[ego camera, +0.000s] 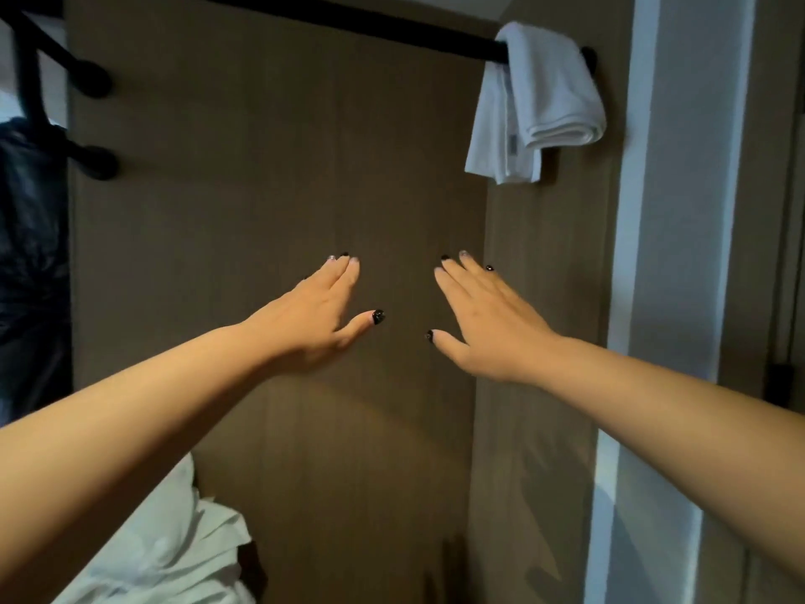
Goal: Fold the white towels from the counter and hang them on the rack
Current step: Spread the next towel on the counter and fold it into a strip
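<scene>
A folded white towel (536, 102) hangs over the right end of a black rack bar (348, 19) high on the brown wall. My left hand (322, 316) and my right hand (483, 320) are stretched out side by side in front of the wall, well below the bar, with straight fingers and nothing in them. More white towels (174, 547) lie crumpled at the bottom left, under my left forearm.
Black rack brackets (93, 122) stick out of the wall at the upper left, with a dark garment (30, 237) hanging beside them. A pale door frame (679, 255) runs down the right side.
</scene>
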### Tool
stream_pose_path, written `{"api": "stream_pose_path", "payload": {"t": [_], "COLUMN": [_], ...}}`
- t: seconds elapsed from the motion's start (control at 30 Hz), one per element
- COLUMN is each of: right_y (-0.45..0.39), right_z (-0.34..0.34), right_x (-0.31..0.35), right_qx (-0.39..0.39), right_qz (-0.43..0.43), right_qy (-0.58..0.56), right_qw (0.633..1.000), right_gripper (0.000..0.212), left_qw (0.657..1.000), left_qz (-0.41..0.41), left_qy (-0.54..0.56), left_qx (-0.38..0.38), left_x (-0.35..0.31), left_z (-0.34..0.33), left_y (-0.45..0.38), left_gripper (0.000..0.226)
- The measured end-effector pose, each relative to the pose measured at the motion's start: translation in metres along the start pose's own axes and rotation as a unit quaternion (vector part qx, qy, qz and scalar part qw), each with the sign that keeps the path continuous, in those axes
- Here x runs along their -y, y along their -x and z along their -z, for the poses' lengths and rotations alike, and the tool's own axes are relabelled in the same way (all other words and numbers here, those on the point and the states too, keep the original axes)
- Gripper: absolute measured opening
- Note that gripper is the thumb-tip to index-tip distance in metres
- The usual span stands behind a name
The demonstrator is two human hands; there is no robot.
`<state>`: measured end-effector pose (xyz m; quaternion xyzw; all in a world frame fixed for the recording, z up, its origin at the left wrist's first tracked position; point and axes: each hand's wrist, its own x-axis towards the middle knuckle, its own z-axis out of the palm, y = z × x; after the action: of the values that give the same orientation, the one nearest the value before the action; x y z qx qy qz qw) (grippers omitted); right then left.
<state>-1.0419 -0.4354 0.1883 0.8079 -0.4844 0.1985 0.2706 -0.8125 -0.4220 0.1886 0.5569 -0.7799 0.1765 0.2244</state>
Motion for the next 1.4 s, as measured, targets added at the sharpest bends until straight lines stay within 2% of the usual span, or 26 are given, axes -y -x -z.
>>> {"api": "stream_pose_path", "payload": {"t": [0.37, 0.63, 0.9, 1.17, 1.4], "right_y": [-0.013, 0.003, -0.019, -0.08, -0.135], "right_z": [-0.07, -0.123, -0.194, -0.274, -0.342], "right_x": [0.195, 0.296, 0.343, 0.342, 0.352], "right_qx": [-0.026, 0.016, 0.086, 0.158, 0.232], "right_qz": [0.047, 0.032, 0.033, 0.044, 0.114], "right_qy": [-0.139, -0.231, -0.282, -0.306, -0.311], "right_qw": [0.989, 0.972, 0.955, 0.938, 0.915], "right_gripper": [0.081, 0.078, 0.078, 0.075, 0.075], "left_qw": [0.996, 0.992, 0.989, 0.98, 0.962], "left_qz": [0.062, 0.078, 0.101, 0.138, 0.176], "left_qy": [0.02, 0.065, 0.069, 0.068, 0.084], "left_qx": [0.068, 0.079, 0.083, 0.127, 0.19], "left_x": [0.139, 0.214, 0.27, 0.336, 0.388], "left_z": [-0.018, -0.047, -0.088, -0.152, -0.221], "left_y": [0.137, 0.207, 0.229, 0.196, 0.178], "left_gripper": [0.081, 0.078, 0.078, 0.077, 0.079]}}
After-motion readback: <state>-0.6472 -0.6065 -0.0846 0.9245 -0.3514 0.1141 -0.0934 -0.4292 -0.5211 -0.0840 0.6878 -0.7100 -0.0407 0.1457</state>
